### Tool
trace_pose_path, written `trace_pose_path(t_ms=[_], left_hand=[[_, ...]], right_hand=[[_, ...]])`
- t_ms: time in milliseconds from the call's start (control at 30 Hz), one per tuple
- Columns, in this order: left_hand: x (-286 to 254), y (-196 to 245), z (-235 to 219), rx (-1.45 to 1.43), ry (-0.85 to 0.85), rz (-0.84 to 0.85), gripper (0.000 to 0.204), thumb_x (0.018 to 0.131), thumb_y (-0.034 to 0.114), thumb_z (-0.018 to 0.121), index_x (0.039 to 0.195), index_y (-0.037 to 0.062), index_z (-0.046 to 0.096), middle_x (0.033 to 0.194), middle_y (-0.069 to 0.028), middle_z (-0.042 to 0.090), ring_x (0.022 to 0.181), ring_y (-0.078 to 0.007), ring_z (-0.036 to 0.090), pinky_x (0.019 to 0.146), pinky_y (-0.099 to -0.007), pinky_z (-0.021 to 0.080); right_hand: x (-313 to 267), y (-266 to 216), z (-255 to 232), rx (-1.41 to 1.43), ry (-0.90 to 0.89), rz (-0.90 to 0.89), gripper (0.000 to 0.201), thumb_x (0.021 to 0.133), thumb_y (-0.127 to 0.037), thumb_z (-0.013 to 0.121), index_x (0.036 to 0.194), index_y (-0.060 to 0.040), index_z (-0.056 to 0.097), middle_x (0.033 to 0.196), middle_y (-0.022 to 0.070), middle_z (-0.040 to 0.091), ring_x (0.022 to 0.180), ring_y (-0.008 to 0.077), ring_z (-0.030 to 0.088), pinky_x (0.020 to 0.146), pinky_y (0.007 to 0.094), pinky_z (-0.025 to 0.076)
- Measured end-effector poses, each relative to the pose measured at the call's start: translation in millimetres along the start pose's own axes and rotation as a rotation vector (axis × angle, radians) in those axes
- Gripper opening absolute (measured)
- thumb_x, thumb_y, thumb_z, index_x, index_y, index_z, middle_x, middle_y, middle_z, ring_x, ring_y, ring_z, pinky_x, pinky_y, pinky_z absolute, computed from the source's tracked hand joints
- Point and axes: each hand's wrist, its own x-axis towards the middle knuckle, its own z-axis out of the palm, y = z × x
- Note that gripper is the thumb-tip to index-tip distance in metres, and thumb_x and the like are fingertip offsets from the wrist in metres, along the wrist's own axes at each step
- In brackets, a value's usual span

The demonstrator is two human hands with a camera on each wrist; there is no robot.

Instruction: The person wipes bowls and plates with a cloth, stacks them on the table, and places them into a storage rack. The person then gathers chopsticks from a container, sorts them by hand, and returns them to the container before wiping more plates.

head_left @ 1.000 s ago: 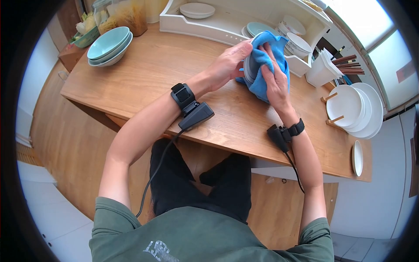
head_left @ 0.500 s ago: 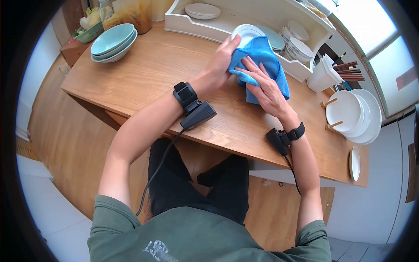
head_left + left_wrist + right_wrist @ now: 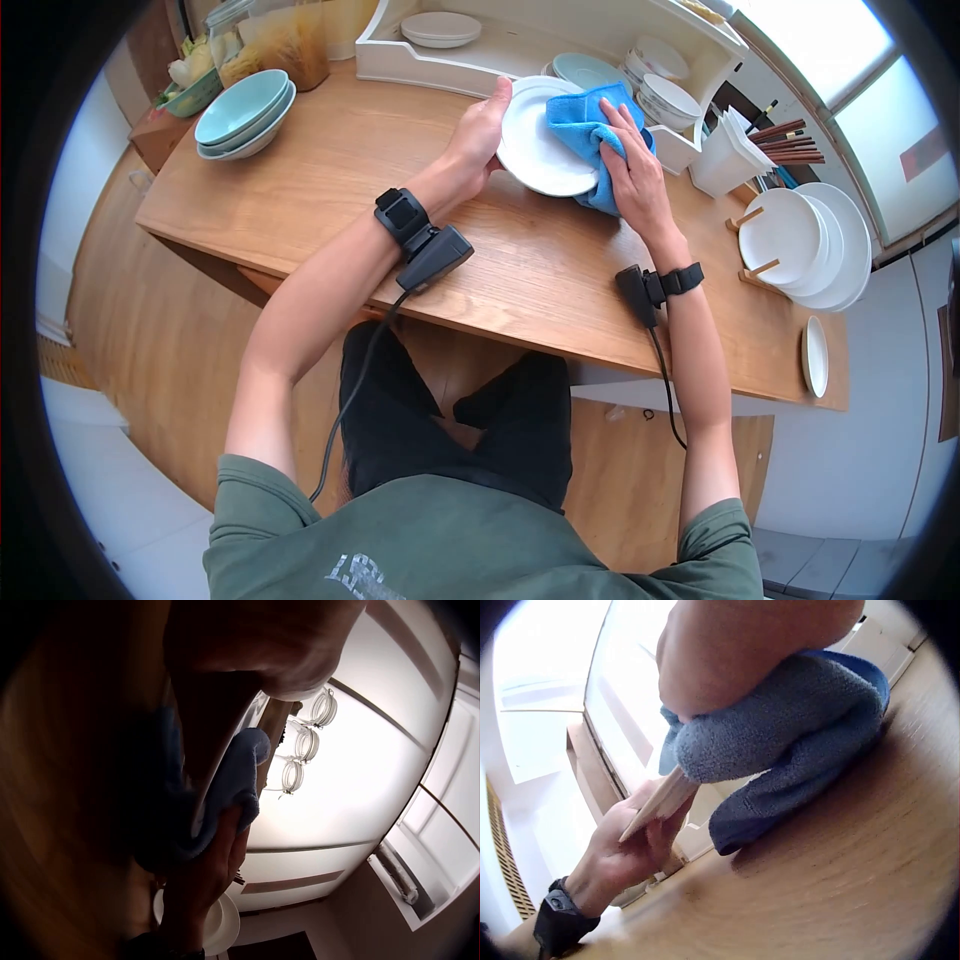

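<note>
A white plate (image 3: 540,150) is tilted above the table, its face toward the head camera. My left hand (image 3: 474,140) grips its left edge, thumb at the rim. A blue cloth (image 3: 585,125) wraps the plate's right side, and my right hand (image 3: 636,180) holds the cloth against it. In the right wrist view the folded cloth (image 3: 780,727) hangs from under my right hand (image 3: 742,652), and the left hand (image 3: 626,851) supports the plate's underside. The left wrist view is dark; the cloth (image 3: 232,772) covers part of the plate there.
Teal bowls (image 3: 245,115) are stacked at the table's left. A white shelf (image 3: 400,65) with plates and bowls stands behind. To the right are a chopstick holder (image 3: 722,160), plates in a wooden rack (image 3: 785,240) and a small white dish (image 3: 815,356) near the table's edge.
The plate, mostly covered by cloth before, now shows most of its face. The cloth and right hand have shifted to the plate's right side, and the left hand has moved slightly left.
</note>
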Motion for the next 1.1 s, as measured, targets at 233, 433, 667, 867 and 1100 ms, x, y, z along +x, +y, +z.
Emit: trace_pose_path(t_ms=[233, 433, 667, 867, 1100], left_hand=[[0.2, -1.9, -2.5, 0.197, -0.210, -0.282, 0.056, 0.097, 0.050, 0.036, 0.122, 0.0011, 0.052, 0.111, -0.0111, 0.062, 0.095, -0.0167, 0.063, 0.080, -0.0318, 0.054], [-15.2, 1.9, 7.8, 0.255, -0.411, -0.300, 0.060, 0.097, 0.051, 0.038, 0.119, -0.0029, 0.052, 0.104, -0.0129, 0.063, 0.091, -0.0157, 0.064, 0.074, -0.0289, 0.056], [-17.4, 3.9, 7.4, 0.389, -0.383, -0.281, 0.058, 0.097, 0.049, 0.038, 0.118, -0.0027, 0.053, 0.100, -0.0121, 0.063, 0.086, -0.0138, 0.064, 0.070, -0.0260, 0.056], [-13.6, -0.2, 4.5, 0.396, -0.315, -0.294, 0.055, 0.098, 0.048, 0.038, 0.115, -0.0012, 0.056, 0.096, -0.0099, 0.063, 0.077, -0.0128, 0.062, 0.063, -0.0270, 0.054], [-4.6, 2.2, -1.2, 0.511, -0.161, -0.223, 0.042, 0.097, 0.037, 0.043, 0.112, 0.0012, 0.058, 0.085, -0.0067, 0.063, 0.078, -0.0119, 0.061, 0.064, -0.0265, 0.051]], right_hand=[[-2.6, -3.6, -6.9, 0.008, -0.069, 0.238, 0.024, 0.092, -0.013, 0.052, 0.113, -0.0018, 0.057, 0.102, 0.0216, 0.063, 0.090, 0.0358, 0.063, 0.077, 0.0378, 0.049], [-1.4, 14.6, -16.2, -0.146, -0.078, 0.158, 0.023, 0.090, -0.011, 0.053, 0.111, -0.0074, 0.060, 0.095, 0.0205, 0.064, 0.088, 0.0371, 0.061, 0.075, 0.0404, 0.049], [-11.9, 41.4, -56.5, -0.638, -0.341, 0.325, 0.031, 0.083, -0.006, 0.056, 0.113, -0.0135, 0.063, 0.100, 0.0150, 0.066, 0.096, 0.0327, 0.062, 0.084, 0.0427, 0.050], [-27.6, 64.7, -98.0, -0.959, -0.119, 0.654, 0.032, 0.081, -0.007, 0.058, 0.111, -0.0144, 0.065, 0.104, 0.0132, 0.066, 0.100, 0.0308, 0.061, 0.082, 0.0434, 0.049], [-1.3, 31.0, -88.2, -0.740, 0.495, 0.091, 0.030, 0.082, 0.000, 0.055, 0.110, -0.0087, 0.063, 0.098, 0.0139, 0.064, 0.092, 0.0328, 0.061, 0.078, 0.0445, 0.047]])
